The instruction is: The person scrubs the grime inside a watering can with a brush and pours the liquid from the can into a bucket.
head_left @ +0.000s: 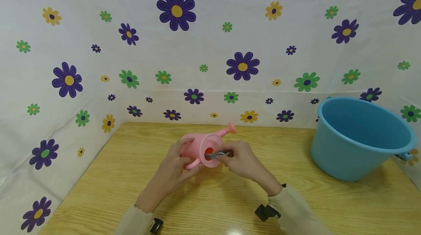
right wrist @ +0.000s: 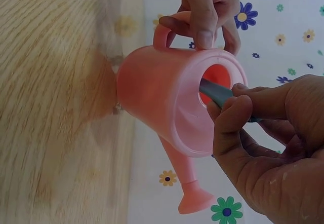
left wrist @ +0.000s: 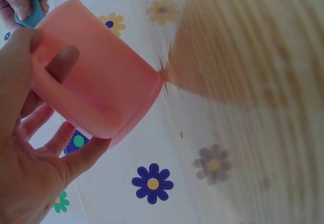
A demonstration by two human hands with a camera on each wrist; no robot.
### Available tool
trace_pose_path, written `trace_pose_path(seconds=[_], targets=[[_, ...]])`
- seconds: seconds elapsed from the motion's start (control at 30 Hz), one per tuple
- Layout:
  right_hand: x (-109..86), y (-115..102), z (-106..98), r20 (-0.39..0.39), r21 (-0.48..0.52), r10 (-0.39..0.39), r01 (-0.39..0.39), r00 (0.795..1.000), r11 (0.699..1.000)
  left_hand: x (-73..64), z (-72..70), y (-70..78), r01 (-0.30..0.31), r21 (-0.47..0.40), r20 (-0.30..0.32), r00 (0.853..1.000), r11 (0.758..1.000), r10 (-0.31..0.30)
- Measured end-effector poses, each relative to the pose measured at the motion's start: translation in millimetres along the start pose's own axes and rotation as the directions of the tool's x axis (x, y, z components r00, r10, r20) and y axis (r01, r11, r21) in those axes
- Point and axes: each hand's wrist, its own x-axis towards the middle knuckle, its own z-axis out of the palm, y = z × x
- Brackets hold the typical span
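A pink toy watering can [head_left: 193,150] is at the table's middle, its round top opening turned toward me and its spout [head_left: 227,129] pointing to the far right. My left hand [head_left: 172,169] grips it by the handle [left wrist: 76,105], thumb and fingers around the loop and against the body. Between thumb and fingers, my right hand [head_left: 245,162] pinches a small blue-grey tool [right wrist: 216,92]. The tool's far end is inside the opening and hidden, so its kind cannot be told. In the left wrist view, the can's base edge meets the tabletop or nearly so.
A large blue bucket [head_left: 345,154] with a side handle [head_left: 404,156] stands on the right of the wooden table [head_left: 138,143]. White flower-printed cloth [head_left: 204,45] hangs behind the table and along its left side.
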Motion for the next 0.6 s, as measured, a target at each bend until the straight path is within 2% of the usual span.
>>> trace_pose_path(seconds=[0.4,0.6], targets=[[0.6,1.2,2.0,0.009,-0.015,-0.042,0.042,0.999,0.999,-1.2,0.5,-0.1,0.003,0.019,-0.003,1.000,1.000,-0.002],[-0.4,-1.8,0.2,0.001,-0.030,-0.009,0.009,1.000,1.000,-0.6,0.9,-0.7,-0.003,0.023,-0.007,1.000,1.000,0.003]])
